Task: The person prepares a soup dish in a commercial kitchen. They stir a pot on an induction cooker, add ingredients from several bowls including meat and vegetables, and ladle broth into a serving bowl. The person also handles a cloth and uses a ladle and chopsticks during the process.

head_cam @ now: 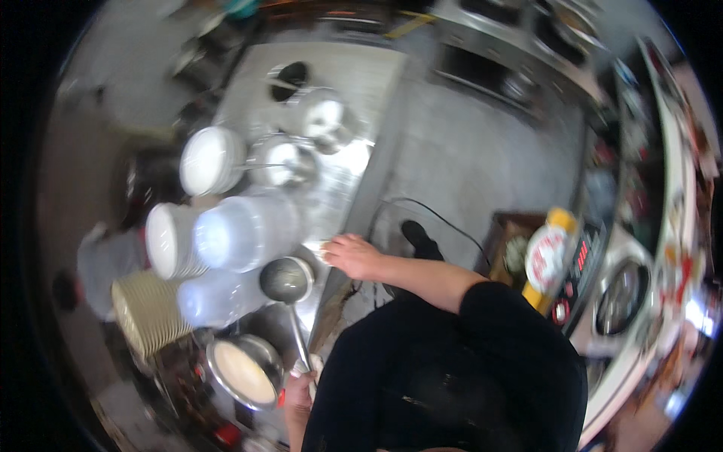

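At the lower middle my left hand (299, 390) grips the handle of a long-handled metal pan (286, 279), with a pale cloth between the hand and the handle. Dark-looking contents or a dark inner surface show in the pan. My right hand (351, 255) is on a pale cloth (325, 252) at the edge of the steel table (339, 198), just right of the pan. A metal bowl of cream-coloured liquid (244, 370) stands left of my left hand. The picture is blurred.
Stacked clear plastic containers (248, 231), white tubs (212, 161) and beige containers (149, 311) crowd the left. Metal pots (282, 161) stand farther back. A cable (435, 212) crosses the floor. A yellow-capped container (548, 257) is at right; a person (110, 271) is at far left.
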`<state>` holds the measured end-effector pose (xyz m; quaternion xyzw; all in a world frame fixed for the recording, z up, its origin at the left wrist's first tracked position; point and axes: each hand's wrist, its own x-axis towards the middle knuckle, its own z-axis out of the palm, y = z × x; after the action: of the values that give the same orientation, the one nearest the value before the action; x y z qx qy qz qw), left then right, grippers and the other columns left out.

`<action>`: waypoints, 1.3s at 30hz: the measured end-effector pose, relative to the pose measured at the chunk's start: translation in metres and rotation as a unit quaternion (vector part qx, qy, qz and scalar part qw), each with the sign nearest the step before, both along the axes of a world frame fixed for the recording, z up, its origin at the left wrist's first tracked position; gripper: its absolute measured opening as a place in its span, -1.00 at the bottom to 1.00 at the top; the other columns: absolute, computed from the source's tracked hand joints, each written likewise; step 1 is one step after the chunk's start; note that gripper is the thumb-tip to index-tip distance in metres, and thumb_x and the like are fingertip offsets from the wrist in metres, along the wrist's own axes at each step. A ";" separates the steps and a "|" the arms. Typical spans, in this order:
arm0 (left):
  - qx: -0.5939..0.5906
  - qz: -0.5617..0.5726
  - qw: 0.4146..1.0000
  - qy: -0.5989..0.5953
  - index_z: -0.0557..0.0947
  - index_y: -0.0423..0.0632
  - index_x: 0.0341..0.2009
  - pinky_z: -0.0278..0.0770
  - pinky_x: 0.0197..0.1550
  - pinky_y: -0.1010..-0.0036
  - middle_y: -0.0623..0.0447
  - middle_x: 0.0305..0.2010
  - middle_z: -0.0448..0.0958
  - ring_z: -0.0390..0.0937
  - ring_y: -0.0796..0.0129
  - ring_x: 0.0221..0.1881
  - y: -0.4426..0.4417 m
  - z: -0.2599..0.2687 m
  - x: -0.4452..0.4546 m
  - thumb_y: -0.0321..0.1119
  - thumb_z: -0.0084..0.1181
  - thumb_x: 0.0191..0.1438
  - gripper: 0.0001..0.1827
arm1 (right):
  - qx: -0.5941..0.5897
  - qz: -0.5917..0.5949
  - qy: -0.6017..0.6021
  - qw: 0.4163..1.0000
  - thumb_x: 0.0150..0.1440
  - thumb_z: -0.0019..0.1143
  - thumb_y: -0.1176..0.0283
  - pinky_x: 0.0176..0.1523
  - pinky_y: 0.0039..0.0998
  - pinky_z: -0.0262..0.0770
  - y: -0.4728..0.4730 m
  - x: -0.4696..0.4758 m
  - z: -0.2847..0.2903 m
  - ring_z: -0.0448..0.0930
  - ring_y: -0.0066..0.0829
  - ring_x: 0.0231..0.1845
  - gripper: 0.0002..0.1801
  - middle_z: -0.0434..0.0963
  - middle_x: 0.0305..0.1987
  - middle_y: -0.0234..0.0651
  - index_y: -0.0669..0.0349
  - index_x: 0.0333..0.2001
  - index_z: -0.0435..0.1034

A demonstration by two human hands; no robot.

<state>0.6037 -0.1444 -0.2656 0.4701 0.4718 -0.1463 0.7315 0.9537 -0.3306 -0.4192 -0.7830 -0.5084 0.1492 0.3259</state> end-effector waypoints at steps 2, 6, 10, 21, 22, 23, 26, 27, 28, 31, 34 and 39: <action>0.051 -0.057 0.997 0.009 0.58 -0.14 0.18 0.52 0.11 0.36 0.05 -0.04 0.64 0.61 0.26 -0.03 0.009 -0.009 -0.004 -0.45 0.15 0.07 -0.48 | 0.012 -0.061 0.038 0.997 0.20 0.07 0.46 0.37 -0.11 0.36 -0.015 -0.022 -0.010 0.47 -0.15 0.32 -0.64 0.51 0.28 -0.24 0.11 0.08 0.56; 0.150 -0.210 0.966 0.010 0.55 -0.17 0.23 0.38 0.23 0.36 0.02 0.07 0.60 0.52 0.26 0.08 0.044 -0.030 -0.024 -0.34 0.18 0.11 -0.44 | 0.002 -0.248 0.012 0.969 0.15 0.09 0.53 0.21 -0.11 0.49 -0.100 -0.054 -0.050 0.58 -0.10 0.10 -0.72 0.63 0.00 -0.23 0.11 -0.06 0.58; 0.204 -0.362 0.909 -0.021 0.54 -0.19 0.24 0.37 0.25 0.33 0.01 0.07 0.59 0.52 0.25 0.10 0.080 -0.047 -0.030 -0.31 0.16 0.13 -0.45 | -0.015 -0.525 0.002 0.851 0.18 0.06 0.52 0.24 -0.04 0.53 -0.234 -0.114 -0.075 0.61 0.05 0.11 -0.76 0.66 -0.01 0.03 0.25 -0.09 0.58; 0.130 -0.258 0.956 0.056 0.53 -0.18 0.25 0.45 0.22 0.29 -0.02 0.06 0.61 0.54 0.22 0.10 0.074 -0.023 -0.011 -0.36 0.14 0.16 -0.46 | -0.364 -0.727 -0.015 0.581 0.24 0.06 0.39 0.22 -0.02 0.47 -0.434 -0.324 -0.089 0.57 -0.05 0.15 -0.70 0.56 0.12 -0.15 0.12 0.05 0.50; 0.120 -0.247 0.960 0.055 0.53 -0.18 0.25 0.45 0.22 0.29 -0.02 0.05 0.61 0.54 0.21 0.10 0.071 -0.020 -0.008 -0.37 0.14 0.16 -0.47 | -0.422 -0.711 -0.002 0.562 0.24 0.05 0.36 0.22 -0.02 0.46 -0.438 -0.332 -0.095 0.58 -0.11 0.15 -0.70 0.56 0.11 -0.20 0.08 0.04 0.50; 0.107 -0.231 0.966 0.054 0.53 -0.18 0.25 0.46 0.21 0.29 -0.02 0.05 0.61 0.54 0.21 0.10 0.066 -0.017 -0.005 -0.37 0.14 0.16 -0.47 | -0.459 -0.698 0.007 0.550 0.23 0.03 0.31 0.23 -0.01 0.42 -0.443 -0.336 -0.101 0.59 -0.23 0.15 -0.72 0.58 0.05 -0.33 0.00 -0.01 0.54; 0.102 -0.192 0.975 0.045 0.53 -0.17 0.26 0.48 0.21 0.27 -0.02 0.05 0.61 0.55 0.20 0.10 0.047 -0.010 -0.003 -0.38 0.13 0.17 -0.47 | -0.442 -0.778 0.052 0.442 0.28 0.01 0.34 0.02 -0.06 0.64 -0.456 -0.335 -0.104 0.72 -0.08 -0.06 -0.76 0.71 -0.10 -0.18 0.09 -0.16 0.62; 0.055 -0.132 0.989 0.028 0.53 -0.17 0.26 0.49 0.20 0.27 -0.03 0.05 0.61 0.55 0.20 0.10 0.040 -0.008 -0.003 -0.39 0.13 0.17 -0.47 | -0.389 -0.799 0.060 0.455 0.33 -0.01 0.32 0.01 -0.05 0.66 -0.455 -0.334 -0.100 0.72 -0.07 -0.05 -0.74 0.71 -0.11 -0.12 0.15 -0.15 0.62; 0.022 -0.074 0.997 -0.001 0.53 -0.15 0.27 0.60 0.13 0.23 -0.02 0.02 0.62 0.61 0.17 0.02 0.034 -0.004 -0.005 -0.45 0.14 0.15 -0.45 | -0.420 -0.743 0.050 0.518 0.32 0.04 0.29 0.00 -0.04 0.67 -0.453 -0.333 -0.091 0.72 -0.06 -0.05 -0.75 0.70 -0.12 -0.07 0.15 -0.15 0.62; 0.066 -0.074 0.995 -0.023 0.57 -0.12 0.18 0.66 -0.45 0.38 0.06 -0.18 0.59 0.62 0.31 -0.28 0.025 0.001 0.001 -0.47 0.12 0.09 -0.51 | -0.433 -0.713 -0.117 0.539 0.25 0.20 0.23 0.15 0.05 0.52 -0.415 -0.328 -0.063 0.62 0.04 0.06 -0.53 0.60 0.10 -0.01 0.25 0.16 0.45; 0.099 -0.080 0.992 -0.002 0.61 -0.12 0.12 0.63 -0.49 0.44 0.08 -0.24 0.61 0.60 0.36 -0.38 0.022 0.007 0.002 -0.48 0.12 0.09 -0.56 | -0.346 -0.625 -0.061 0.697 0.19 0.29 0.29 0.19 0.03 0.49 -0.381 -0.289 -0.034 0.59 0.11 0.09 -0.46 0.58 0.08 0.02 0.27 0.21 0.44; 0.112 -0.079 0.989 -0.049 0.63 -0.14 0.09 0.64 -0.46 0.43 0.07 -0.23 0.63 0.60 0.37 -0.40 0.021 -0.003 -0.011 -0.53 0.12 0.07 -0.57 | -0.145 -0.522 -0.037 0.840 0.24 0.21 0.37 0.09 -0.04 0.56 -0.305 -0.149 -0.007 0.62 0.10 -0.02 -0.65 0.62 -0.05 0.03 0.30 0.07 0.54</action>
<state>0.5928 -0.1229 -0.2687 0.5913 0.4098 -0.1268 0.6829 0.8045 -0.6354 -0.4263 -0.9756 -0.0089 0.0004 0.2192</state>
